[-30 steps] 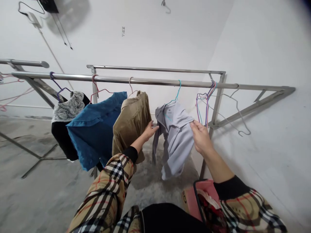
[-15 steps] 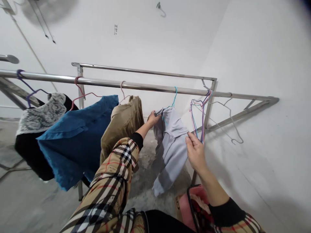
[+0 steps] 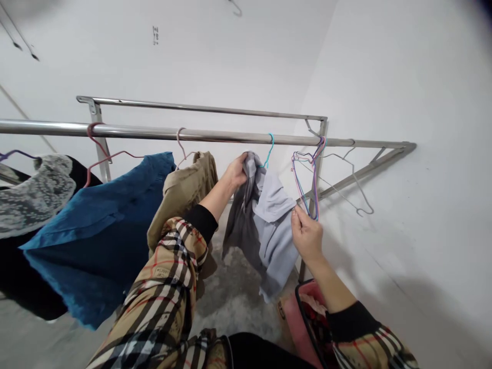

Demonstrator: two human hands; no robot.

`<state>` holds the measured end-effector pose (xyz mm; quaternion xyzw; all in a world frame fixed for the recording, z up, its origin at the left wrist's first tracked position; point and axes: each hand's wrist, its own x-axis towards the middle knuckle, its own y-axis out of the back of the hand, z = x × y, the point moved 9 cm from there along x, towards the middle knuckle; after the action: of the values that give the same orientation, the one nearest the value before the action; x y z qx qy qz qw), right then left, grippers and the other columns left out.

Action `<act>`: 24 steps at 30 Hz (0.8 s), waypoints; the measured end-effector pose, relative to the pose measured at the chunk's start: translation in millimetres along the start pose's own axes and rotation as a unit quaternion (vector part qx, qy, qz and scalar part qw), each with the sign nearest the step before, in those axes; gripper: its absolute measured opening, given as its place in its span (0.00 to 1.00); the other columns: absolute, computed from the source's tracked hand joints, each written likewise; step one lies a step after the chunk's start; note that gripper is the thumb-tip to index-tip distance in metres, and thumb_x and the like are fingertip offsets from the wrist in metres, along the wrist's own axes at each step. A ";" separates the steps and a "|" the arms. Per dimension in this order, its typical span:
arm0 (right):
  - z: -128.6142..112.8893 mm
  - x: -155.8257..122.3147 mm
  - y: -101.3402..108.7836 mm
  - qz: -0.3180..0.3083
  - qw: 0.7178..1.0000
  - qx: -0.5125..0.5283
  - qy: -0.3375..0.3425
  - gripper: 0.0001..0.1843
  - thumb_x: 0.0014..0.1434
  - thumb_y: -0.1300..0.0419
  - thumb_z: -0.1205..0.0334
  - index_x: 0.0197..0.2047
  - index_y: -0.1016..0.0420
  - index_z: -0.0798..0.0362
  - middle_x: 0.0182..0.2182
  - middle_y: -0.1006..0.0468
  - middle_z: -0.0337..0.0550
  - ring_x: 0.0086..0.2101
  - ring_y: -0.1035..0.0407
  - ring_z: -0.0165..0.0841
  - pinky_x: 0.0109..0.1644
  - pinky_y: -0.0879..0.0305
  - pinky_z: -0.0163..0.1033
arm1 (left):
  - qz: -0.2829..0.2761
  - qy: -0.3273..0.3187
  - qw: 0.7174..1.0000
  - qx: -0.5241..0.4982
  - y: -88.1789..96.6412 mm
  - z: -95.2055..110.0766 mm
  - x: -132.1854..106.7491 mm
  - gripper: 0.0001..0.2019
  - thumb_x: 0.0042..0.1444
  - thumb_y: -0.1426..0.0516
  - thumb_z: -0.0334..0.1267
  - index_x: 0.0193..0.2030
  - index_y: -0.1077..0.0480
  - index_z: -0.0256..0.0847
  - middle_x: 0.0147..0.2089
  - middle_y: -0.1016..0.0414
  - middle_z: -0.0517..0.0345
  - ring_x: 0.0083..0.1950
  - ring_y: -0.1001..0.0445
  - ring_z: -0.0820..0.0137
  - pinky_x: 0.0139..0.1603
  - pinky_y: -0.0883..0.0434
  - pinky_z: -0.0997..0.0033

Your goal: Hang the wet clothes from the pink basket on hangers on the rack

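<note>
A light grey shirt [image 3: 271,225] hangs from a teal hanger [image 3: 269,148] on the steel rail [image 3: 215,136]. My left hand [image 3: 235,173] grips the shirt's left shoulder up near the hanger. My right hand [image 3: 305,234] pinches the shirt's right edge lower down, beside a bunch of empty purple and pink hangers [image 3: 307,177]. Both sleeves are checked beige.
Left along the rail hang a tan garment [image 3: 184,197], a blue shirt [image 3: 100,225] and a black piece with a lace collar [image 3: 34,205]. A second rail [image 3: 200,107] runs behind. A pink bag with clothes [image 3: 307,320] sits below on the concrete floor. White wall at right.
My left hand rose from the shirt's side to its shoulder by the hanger, bunching the cloth. My right hand slid down its right edge. The view shifted, so the clothes sit further left.
</note>
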<state>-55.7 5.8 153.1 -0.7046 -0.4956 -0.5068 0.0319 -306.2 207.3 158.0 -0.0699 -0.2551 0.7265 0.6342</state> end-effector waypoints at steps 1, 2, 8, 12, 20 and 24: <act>0.6 -0.6 -1.2 0.001 1.000 -0.006 0.001 0.21 0.63 0.49 0.55 0.50 0.20 0.53 0.37 0.16 0.52 0.32 0.22 0.40 0.42 0.28 0.42 | -0.019 0.007 1.000 -0.011 -7.9 -0.7 -8.9 0.14 0.61 0.43 0.45 0.38 0.27 0.35 0.30 0.22 0.53 0.38 0.20 0.64 0.43 0.22 0.64; 1.7 -1.3 -2.2 0.004 1.000 -0.009 0.001 0.21 0.64 0.49 0.55 0.49 0.20 0.53 0.37 0.16 0.52 0.32 0.22 0.40 0.41 0.28 0.42 | -0.041 0.020 0.999 -0.019 -14.7 -3.5 -19.2 0.14 0.61 0.43 0.46 0.40 0.26 0.34 0.32 0.21 0.53 0.40 0.20 0.63 0.44 0.22 0.63; 19.0 -6.3 -9.9 0.011 0.999 0.015 -0.040 0.22 0.64 0.49 0.51 0.48 0.20 0.54 0.38 0.17 0.52 0.37 0.23 0.41 0.43 0.29 0.44 | -0.065 0.057 0.996 0.035 8.6 -33.4 -72.6 0.15 0.56 0.39 0.44 0.47 0.27 0.37 0.37 0.19 0.53 0.43 0.20 0.63 0.47 0.23 0.63; 29.9 -9.0 -17.6 0.007 0.998 0.036 -0.043 0.23 0.63 0.48 0.50 0.50 0.22 0.57 0.43 0.19 0.56 0.44 0.24 0.44 0.49 0.30 0.48 | -0.015 0.035 0.995 0.098 50.7 -50.4 -84.0 0.16 0.52 0.36 0.46 0.42 0.27 0.37 0.34 0.20 0.55 0.37 0.22 0.66 0.41 0.24 0.65; 41.7 -10.4 -14.7 0.044 0.998 0.026 -0.042 0.21 0.62 0.48 0.57 0.54 0.26 0.55 0.46 0.22 0.54 0.47 0.29 0.41 0.55 0.33 0.51 | 0.020 0.003 0.988 0.155 81.3 -69.9 -98.4 0.18 0.51 0.37 0.47 0.46 0.28 0.40 0.44 0.21 0.53 0.41 0.24 0.66 0.40 0.28 0.69; 41.5 -15.3 -8.1 0.067 0.996 0.019 -0.048 0.25 0.61 0.46 0.59 0.60 0.32 0.55 0.48 0.26 0.55 0.47 0.30 0.41 0.53 0.33 0.52 | 0.034 -0.001 0.982 0.184 85.9 -81.4 -103.2 0.19 0.53 0.38 0.44 0.50 0.29 0.40 0.48 0.22 0.51 0.46 0.24 0.64 0.44 0.28 0.67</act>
<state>-33.3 22.5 117.9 -0.7591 -0.4574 -0.4599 0.0554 -328.5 125.9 25.6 0.0401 -0.1151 0.7826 0.6105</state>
